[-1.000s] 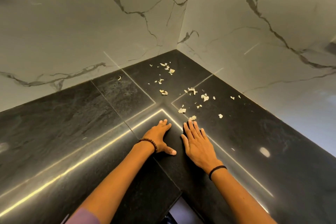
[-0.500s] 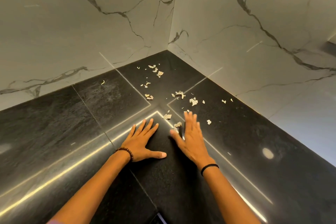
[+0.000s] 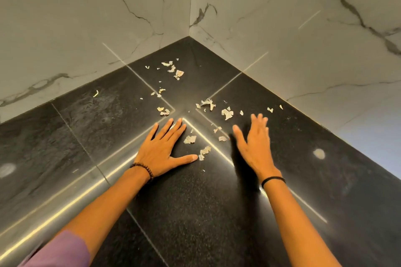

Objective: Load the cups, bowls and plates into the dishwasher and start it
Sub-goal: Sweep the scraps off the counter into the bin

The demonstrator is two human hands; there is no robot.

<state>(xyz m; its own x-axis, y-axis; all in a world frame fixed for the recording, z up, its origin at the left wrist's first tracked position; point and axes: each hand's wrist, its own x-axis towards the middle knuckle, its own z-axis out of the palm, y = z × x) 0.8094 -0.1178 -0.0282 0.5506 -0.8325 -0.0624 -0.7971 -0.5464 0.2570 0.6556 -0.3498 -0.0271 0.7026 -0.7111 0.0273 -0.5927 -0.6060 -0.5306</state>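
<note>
My left hand (image 3: 165,149) lies flat, fingers spread, on the dark worktop (image 3: 86,136), I judge to steady myself. My right hand (image 3: 257,147), blurred, has straight fingers and holds nothing. Pale scraps (image 3: 226,114) litter the far corner. No cups, bowls, plates or dishwasher show here.

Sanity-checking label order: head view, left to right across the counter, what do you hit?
purple sleeve → left hand → pale scrap near the right thumb → right hand → pale round spot

Black stone counter (image 3: 91,132) in corner; grey-veined white marble walls (image 3: 86,17); pale scraps (image 3: 179,73) scattered; reflected light streaks (image 3: 65,209).
</note>
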